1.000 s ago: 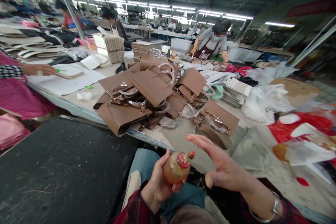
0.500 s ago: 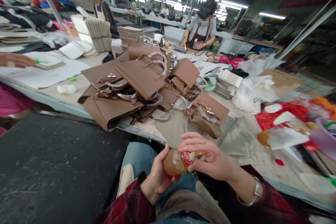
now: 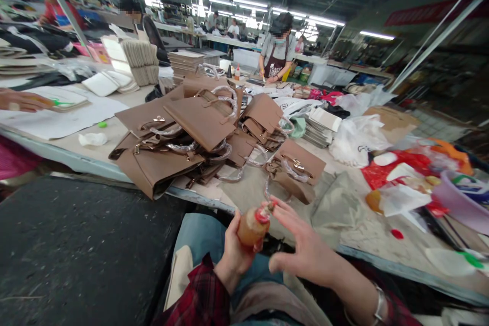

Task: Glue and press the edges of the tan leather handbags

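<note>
My left hand (image 3: 233, 252) is closed around a small amber squeeze bottle (image 3: 250, 226) with a red nozzle cap, held upright over my lap at the table's near edge. My right hand (image 3: 301, 244) is just to the right of the bottle, fingers spread and loose, fingertips close to the red nozzle, holding nothing. A pile of brown leather handbags (image 3: 191, 132) with plastic-wrapped handles lies on the table beyond my hands. One smaller brown bag (image 3: 296, 170) sits alone closest to my right hand.
A black mat (image 3: 76, 244) lies at lower left. White plastic bags (image 3: 355, 137), red and orange packaging (image 3: 405, 173) and a purple basin (image 3: 458, 198) sit at right. Another person's hand (image 3: 21, 102) works at far left; a masked worker (image 3: 277, 51) stands at the table's far side.
My right hand closed over the bottle's red cap half a second ago and has now come off it, fingers spread. The bottle stays in my left hand. My view shifted slightly right.
</note>
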The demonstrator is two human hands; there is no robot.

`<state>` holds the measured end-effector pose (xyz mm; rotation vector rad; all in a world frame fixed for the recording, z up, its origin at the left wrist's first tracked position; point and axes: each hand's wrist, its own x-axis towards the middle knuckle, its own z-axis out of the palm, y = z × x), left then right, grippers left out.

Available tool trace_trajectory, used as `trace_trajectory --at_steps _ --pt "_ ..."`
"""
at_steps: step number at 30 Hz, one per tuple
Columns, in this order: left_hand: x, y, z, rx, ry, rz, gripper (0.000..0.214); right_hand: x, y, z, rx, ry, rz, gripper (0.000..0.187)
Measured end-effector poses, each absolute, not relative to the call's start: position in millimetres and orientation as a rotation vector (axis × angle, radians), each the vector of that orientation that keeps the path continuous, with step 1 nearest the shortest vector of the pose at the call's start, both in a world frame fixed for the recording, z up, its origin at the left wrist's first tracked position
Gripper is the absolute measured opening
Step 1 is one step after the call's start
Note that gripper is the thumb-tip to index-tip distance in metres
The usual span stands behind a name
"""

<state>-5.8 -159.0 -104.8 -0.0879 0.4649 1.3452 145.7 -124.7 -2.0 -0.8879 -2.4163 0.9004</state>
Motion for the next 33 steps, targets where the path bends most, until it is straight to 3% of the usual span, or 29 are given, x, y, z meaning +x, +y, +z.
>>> trace_trajectory --at_steps 2,3,8,12,19,24,28,33 --pt "-13.7 -161.3 -111.2 -0.068 0.379 1.079 0.063 163.5 -116.1 12.6 -0.928 -2.495 1.074 0.128" --pt "-16.2 -163.0 -114.8 -0.064 0.343 0.99 0.066 170.2 -110.5 17.9 -0.939 -2.472 1.112 0.129" --pt "-11.9 -171.0 -130.1 -0.042 0.258 0.641 0.067 170.9 -81.6 16.2 -0.684 -2.506 1.188 0.082" --pt "-1.3 -176.8 -134.0 0.017 0.227 0.502 0.064 158.3 -75.1 4.5 -0.34 -2.55 1.377 0.056" --pt "4.8 -181.0 -131.8 0.053 0.204 0.412 0.058 158.8 -90.5 1.2 -0.256 -2.463 1.36 0.043" --pt "4.5 -178.7 -116.3 -0.052 0.4 0.563 0.071 160.8 -104.8 -4.0 -0.363 -2.391 1.108 0.031" --pt "9.7 -178.2 -102.5 -0.105 0.585 0.893 0.062 159.4 -119.2 -16.2 -0.583 -2.323 0.895 0.024" --pt "18.1 -171.0 -100.4 -0.188 0.723 1.449 0.052 144.1 -138.4 -38.0 -0.838 -2.164 0.627 0.03"
